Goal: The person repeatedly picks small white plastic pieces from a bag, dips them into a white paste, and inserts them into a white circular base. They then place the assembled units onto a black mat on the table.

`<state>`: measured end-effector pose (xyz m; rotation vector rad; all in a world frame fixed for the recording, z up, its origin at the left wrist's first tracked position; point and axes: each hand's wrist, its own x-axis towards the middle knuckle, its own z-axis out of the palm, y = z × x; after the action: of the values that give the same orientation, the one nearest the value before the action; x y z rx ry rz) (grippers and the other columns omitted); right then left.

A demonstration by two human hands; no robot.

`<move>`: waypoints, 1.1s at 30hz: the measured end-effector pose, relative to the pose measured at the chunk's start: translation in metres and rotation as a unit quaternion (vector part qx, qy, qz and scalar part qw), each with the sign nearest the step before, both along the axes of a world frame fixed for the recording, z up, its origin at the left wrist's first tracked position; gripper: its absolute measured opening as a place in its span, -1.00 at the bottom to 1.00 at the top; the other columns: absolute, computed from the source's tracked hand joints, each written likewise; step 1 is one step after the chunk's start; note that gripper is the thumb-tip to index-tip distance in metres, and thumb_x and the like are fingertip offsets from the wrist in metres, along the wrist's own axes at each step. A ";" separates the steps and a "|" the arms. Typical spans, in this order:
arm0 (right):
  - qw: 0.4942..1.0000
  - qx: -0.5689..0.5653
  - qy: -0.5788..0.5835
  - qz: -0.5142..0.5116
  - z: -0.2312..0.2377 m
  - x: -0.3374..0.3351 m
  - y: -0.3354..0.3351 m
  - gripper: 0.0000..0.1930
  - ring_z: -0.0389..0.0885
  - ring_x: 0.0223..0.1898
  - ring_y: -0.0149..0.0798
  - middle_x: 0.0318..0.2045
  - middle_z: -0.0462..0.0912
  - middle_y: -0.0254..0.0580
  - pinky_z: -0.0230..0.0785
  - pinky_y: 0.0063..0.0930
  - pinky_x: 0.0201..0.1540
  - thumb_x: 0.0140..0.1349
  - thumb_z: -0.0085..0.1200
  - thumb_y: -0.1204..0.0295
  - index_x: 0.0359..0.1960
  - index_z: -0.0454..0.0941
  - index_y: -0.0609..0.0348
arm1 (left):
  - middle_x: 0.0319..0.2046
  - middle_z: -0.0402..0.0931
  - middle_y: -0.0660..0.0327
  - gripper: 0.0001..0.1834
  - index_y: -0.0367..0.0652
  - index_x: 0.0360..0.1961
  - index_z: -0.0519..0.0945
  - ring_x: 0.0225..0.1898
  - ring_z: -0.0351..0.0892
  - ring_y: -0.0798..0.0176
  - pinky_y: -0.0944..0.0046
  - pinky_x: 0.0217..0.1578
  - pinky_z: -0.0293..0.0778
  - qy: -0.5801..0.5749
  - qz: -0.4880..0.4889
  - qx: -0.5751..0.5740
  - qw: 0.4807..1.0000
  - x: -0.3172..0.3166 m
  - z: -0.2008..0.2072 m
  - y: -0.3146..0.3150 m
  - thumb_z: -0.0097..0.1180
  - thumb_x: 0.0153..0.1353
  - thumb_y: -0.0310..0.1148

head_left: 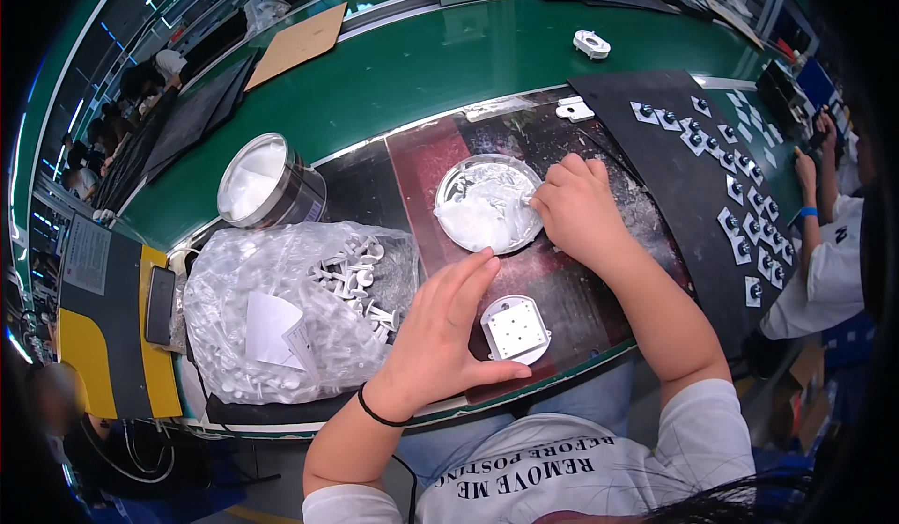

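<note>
My left hand (440, 337) rests on the dark work mat, fingers apart, beside a small white round-cornered square part (516, 329) with several holes; thumb and forefinger bracket it without gripping. My right hand (578, 210) is closed at the right rim of a shallow round dish (487, 204) smeared with white paste; a thin item pinched in its fingertips is too small to make out. A clear plastic bag (281, 309) of small white plastic pegs (351, 280) lies just left of my left hand.
An open metal tin of white paste (267, 185) stands at the back left. A black mat (712, 177) on the right carries several small white square parts with dark knobs. Another person's arm (810, 196) reaches in at far right. A green conveyor belt (421, 65) runs behind.
</note>
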<state>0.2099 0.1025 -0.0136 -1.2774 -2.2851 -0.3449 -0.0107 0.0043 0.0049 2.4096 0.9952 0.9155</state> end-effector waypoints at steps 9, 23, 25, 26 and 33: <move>1.000 -0.002 -0.018 -0.002 -0.002 0.000 0.000 -0.88 0.40 -0.24 -0.22 -0.50 0.48 -0.32 0.14 -0.29 -0.13 0.03 0.13 0.38 -0.56 0.61 0.13 | 0.20 0.21 -0.06 0.25 -0.17 0.30 0.05 0.17 0.25 -0.15 -0.01 0.16 0.18 0.003 0.003 -0.006 1.000 0.000 0.001 0.000 0.50 -0.38 0.06; 0.771 -0.458 0.439 0.053 0.023 0.012 -0.009 -0.76 0.50 -0.22 -0.35 -0.36 0.60 -0.29 0.32 -0.45 -0.10 0.26 0.01 0.32 -0.31 0.62 0.26 | -0.04 0.40 -0.03 0.24 -0.29 0.30 0.03 0.00 0.38 -0.09 0.03 0.07 0.24 -0.006 0.005 -0.087 0.996 0.003 -0.011 -0.001 0.47 -0.34 0.03; 0.717 -0.491 0.485 0.097 0.022 0.014 -0.008 -0.76 0.47 -0.21 -0.49 -0.31 0.60 -0.32 0.30 -0.57 -0.09 0.28 0.02 0.33 -0.25 0.57 0.28 | -0.07 0.43 -0.01 0.26 -0.30 0.31 -0.01 -0.01 0.39 -0.08 0.02 0.06 0.24 -0.024 -0.011 -0.104 0.994 0.004 -0.018 -0.001 0.47 -0.34 0.02; 0.692 -0.506 0.501 0.120 0.021 0.016 -0.007 -0.77 0.47 -0.20 -0.49 -0.30 0.60 -0.31 0.30 -0.57 -0.09 0.27 0.03 0.34 -0.24 0.56 0.28 | -0.08 0.43 -0.01 0.27 -0.29 0.32 -0.03 -0.02 0.39 -0.09 0.02 0.06 0.24 -0.020 -0.017 -0.102 0.994 0.004 -0.018 -0.001 0.47 -0.34 0.01; 0.619 -0.571 0.510 0.174 0.025 0.011 -0.015 -0.79 0.52 -0.24 -0.49 -0.27 0.61 -0.28 0.33 -0.61 -0.15 0.23 0.09 0.39 -0.18 0.53 0.27 | -0.07 0.44 -0.02 0.28 -0.25 0.35 -0.14 -0.02 0.41 -0.09 0.02 0.03 0.27 -0.010 -0.035 -0.107 0.994 0.005 -0.023 -0.001 0.46 -0.29 -0.13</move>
<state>0.2214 0.0877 0.0112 -0.9136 -1.4252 1.7812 -0.0054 0.0036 -0.0182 2.2371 0.9441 0.7661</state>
